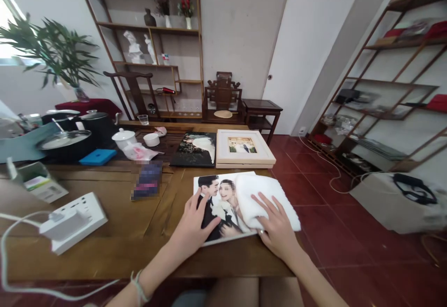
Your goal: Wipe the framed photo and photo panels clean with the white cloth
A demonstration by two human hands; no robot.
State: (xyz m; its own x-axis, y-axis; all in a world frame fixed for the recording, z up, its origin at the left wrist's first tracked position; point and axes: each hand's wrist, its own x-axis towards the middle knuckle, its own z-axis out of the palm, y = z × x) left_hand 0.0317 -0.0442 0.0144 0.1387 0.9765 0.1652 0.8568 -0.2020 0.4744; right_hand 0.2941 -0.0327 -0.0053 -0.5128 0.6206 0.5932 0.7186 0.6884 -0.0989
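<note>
A large wedding photo print [223, 204] lies flat near the front right edge of the wooden table [115, 214]. My left hand [195, 225] rests on its lower left part with fingers spread flat. My right hand [274, 225] presses flat on a white cloth [265, 197] that covers the print's right side. Neither hand grips anything.
Behind the print lie a dark photo canvas [195, 149] and a white framed photo [242, 148]. A white power strip with cable [73, 221], a blue box [97, 156], pots and tea ware [73, 137] fill the table's left. Shelves stand at the back and right; a chair [223, 95] is behind.
</note>
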